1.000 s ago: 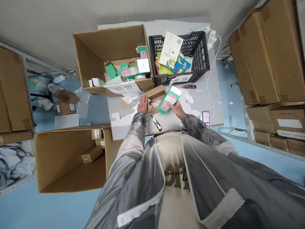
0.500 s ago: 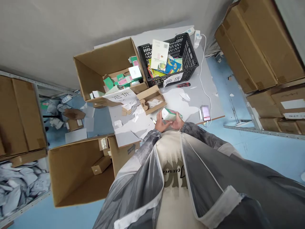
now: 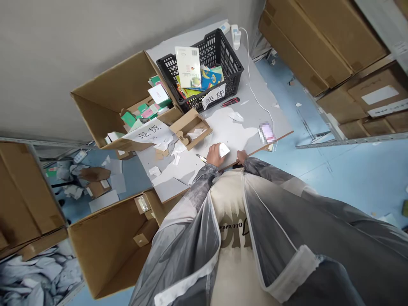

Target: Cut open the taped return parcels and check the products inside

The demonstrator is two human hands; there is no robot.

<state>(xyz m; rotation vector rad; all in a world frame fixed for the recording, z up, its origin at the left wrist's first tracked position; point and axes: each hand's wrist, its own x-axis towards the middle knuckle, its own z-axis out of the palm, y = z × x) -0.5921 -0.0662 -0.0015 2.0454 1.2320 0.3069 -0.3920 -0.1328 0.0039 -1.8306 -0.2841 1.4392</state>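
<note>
My left hand [image 3: 215, 155] is closed round the side of a small box [image 3: 224, 149], whose white end faces up. The box stands on or just over the table [image 3: 251, 106], near its front edge. To the right, my right hand [image 3: 242, 157] is at that edge with its fingers curled in; what they hold, if anything, is hidden. A utility knife [image 3: 201, 158] lies just left of my left hand. Beyond it is an open shallow cardboard box [image 3: 193, 135] with scraps of paper inside.
A large carton [image 3: 108, 91] holds green and white small boxes. Beside it, a black plastic crate [image 3: 234, 80] contains books. A red-and-black cutter [image 3: 230, 102] and a phone [image 3: 267, 132] on a white cable lie on the table. Another open carton [image 3: 105, 238] stands at lower left.
My right hand has let go of the small box and moved to the table edge. The box has turned white end up in my left hand. The camera view has shifted.
</note>
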